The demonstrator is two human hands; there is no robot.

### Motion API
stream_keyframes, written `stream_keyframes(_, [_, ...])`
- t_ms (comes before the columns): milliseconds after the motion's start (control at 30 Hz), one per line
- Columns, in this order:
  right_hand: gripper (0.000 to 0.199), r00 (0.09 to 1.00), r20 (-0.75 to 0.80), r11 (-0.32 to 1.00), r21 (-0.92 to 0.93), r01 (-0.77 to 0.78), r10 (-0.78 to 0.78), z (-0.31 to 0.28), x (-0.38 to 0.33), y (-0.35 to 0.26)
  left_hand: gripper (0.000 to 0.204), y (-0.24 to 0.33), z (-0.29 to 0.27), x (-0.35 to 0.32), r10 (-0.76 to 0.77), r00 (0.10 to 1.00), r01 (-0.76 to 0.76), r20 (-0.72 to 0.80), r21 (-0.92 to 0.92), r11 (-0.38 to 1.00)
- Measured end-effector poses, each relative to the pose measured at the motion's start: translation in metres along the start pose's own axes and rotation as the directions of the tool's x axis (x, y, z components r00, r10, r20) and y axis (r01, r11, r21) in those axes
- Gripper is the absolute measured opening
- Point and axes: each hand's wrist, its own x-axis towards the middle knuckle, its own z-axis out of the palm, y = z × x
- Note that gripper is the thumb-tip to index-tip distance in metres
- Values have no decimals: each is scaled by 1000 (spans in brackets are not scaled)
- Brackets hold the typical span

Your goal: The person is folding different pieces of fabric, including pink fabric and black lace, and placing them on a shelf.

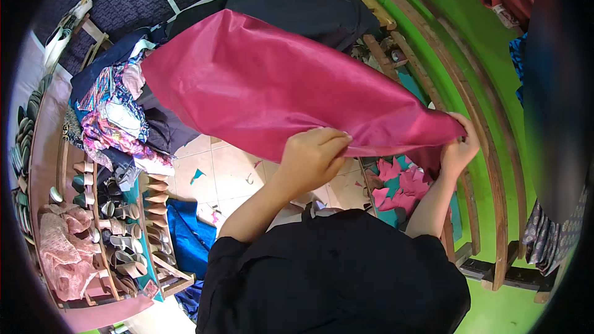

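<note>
A large sheet of shiny crimson fabric (247, 80) stretches across the middle of the view, its far left end spread wide over the dark cloth. My left hand (315, 158) pinches its near edge around the middle. At the right, my right hand (461, 142) grips the gathered, narrow end, with a darker fold hanging below it. The fingertips of both hands are partly hidden by the fabric. Beneath the right end lie several pink and teal cut scraps (402, 185).
Patterned clothes (117, 117) are heaped at the left, above wooden racks of shoes (127, 241). Pink lace (65, 247) lies beside them. Blue cloth (189, 235) rests on the tiled floor (229, 170) among small scraps. Wooden rails (489, 148) run along the green wall at the right.
</note>
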Motion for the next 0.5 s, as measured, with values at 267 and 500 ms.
stream_keyframes(267, [18, 984, -180, 994, -107, -19, 0, -32, -14, 11, 24, 8, 53, 4, -13, 988, 59, 151, -308, 950])
stream_keyframes(500, [19, 986, -161, 987, -149, -62, 37, -48, -20, 26, 23, 4, 73, 7, 29, 958, 92, 285, -403, 911])
